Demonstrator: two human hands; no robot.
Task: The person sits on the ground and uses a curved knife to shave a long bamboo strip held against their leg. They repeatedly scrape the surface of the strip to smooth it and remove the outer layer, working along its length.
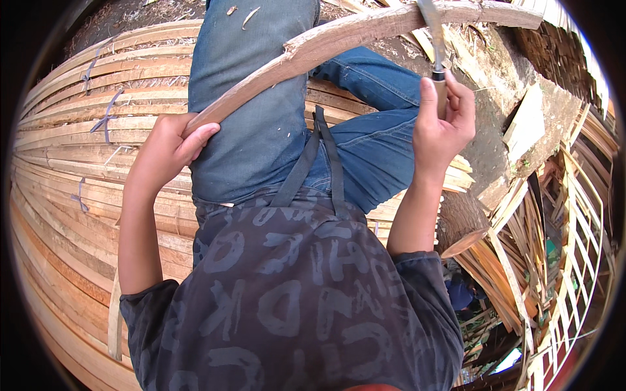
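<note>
A long piece of wood (pixel 352 36) with rough edges slants across my jeans, from lower left to upper right. Its near end is gripped by my left hand (pixel 173 146), thumb along the top and fingers wrapped underneath. My right hand (pixel 445 117) is closed round the wooden handle of a knife (pixel 435 39). The blade points away from me and crosses over the wood near its far right part; whether it touches the wood I cannot tell. The blade's tip runs out at the top edge of the view.
Bundled wooden strips (pixel 85 130), tied with cords, spread under me and to the left. A cut log (pixel 462 225) lies at my right, near a stone slab (pixel 492 140) with a pale wood chip (pixel 525 122). Thin split strips (pixel 574 241) are heaped farther right.
</note>
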